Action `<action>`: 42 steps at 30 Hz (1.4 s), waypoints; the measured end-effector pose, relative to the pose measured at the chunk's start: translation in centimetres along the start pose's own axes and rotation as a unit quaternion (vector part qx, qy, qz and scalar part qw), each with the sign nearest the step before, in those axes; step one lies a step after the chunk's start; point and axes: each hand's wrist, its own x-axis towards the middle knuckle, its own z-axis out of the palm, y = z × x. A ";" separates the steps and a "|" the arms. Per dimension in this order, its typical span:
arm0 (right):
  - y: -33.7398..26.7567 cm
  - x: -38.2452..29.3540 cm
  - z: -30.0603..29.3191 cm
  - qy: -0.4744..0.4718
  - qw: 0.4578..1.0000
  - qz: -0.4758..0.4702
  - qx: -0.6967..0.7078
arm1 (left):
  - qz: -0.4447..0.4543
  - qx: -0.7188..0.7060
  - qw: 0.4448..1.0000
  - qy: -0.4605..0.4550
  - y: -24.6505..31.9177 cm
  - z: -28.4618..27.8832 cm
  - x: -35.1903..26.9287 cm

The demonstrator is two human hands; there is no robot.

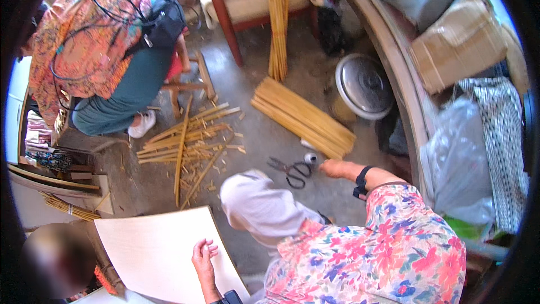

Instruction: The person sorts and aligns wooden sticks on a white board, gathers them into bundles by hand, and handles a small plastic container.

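My left hand (204,257) is raised over a large white board (160,249), palm partly up and fingers apart, holding nothing. Down on the right, my right hand (332,169) reaches to the near end of a flat bundle of yellow-brown stalks (303,116) lying on the floor. Its fingers look curled, and whether they grip anything is unclear. Beside them is a small white spool (310,158). Black-handled scissors (296,173) lie just left of the spool. My knee in pale trousers (257,202) stands between the board and the scissors.
Loose stalks and cut scraps (190,139) litter the floor. Another stalk bundle (277,25) leans against a wooden chair (223,12). A lidded metal pot (365,86) stands near a curved ledge (392,50), with a cardboard box (460,42) beyond. A person (97,50) sits at upper left.
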 end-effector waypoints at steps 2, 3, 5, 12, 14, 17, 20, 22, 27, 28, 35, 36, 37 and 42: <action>2.8 -3.2 3.8 0.010 0.998 0.041 0.035 | -0.021 0.021 0.999 -0.014 0.3 -0.7 -2.0; 3.3 -4.4 5.2 -0.014 0.997 0.070 0.024 | -0.029 0.033 0.999 -0.023 0.2 -1.1 -3.0; 4.9 -4.9 8.2 -0.007 0.986 0.146 0.080 | -0.061 0.043 0.997 -0.005 -0.5 -2.3 -4.9; 2.0 -0.2 8.6 0.053 0.993 0.047 0.092 | -0.065 0.029 0.994 0.082 -2.3 -3.4 -9.6; -0.7 -0.6 5.9 0.163 0.978 0.032 0.125 | -0.060 0.022 0.993 0.100 -2.1 -3.4 -10.8; -2.5 -1.6 1.4 0.189 0.969 0.048 0.150 | -0.041 0.009 0.990 0.137 -2.3 -3.5 -11.8; -1.3 -0.6 -0.1 0.339 0.928 0.066 0.137 | -0.032 -0.002 0.986 0.166 -2.8 -3.6 -13.0; -1.7 -0.5 -1.3 0.363 0.921 0.036 0.140 | -0.031 -0.013 0.980 0.198 -3.7 -4.1 -13.9; -2.3 1.7 -1.5 0.392 0.918 0.012 0.063 | -0.052 -0.003 0.973 0.225 -6.2 -5.4 -15.8; -2.8 2.1 -1.3 0.358 0.932 0.062 -0.007 | -0.057 0.005 0.971 0.231 -6.3 -5.4 -16.1; -0.7 5.0 0.7 0.299 0.951 0.071 0.044 | -0.053 0.047 0.972 0.224 -4.6 -4.5 -15.7; -0.5 5.7 0.8 0.289 0.953 0.086 0.031 | -0.059 0.029 0.967 0.245 -4.5 -4.1 -15.7; -0.8 6.2 1.2 0.300 0.950 0.082 0.023 | -0.050 0.026 0.967 0.248 -5.7 -4.6 -16.2; 0.7 6.3 1.3 0.361 0.917 0.075 0.153 | -0.055 0.042 0.976 0.208 -3.9 -3.1 -15.1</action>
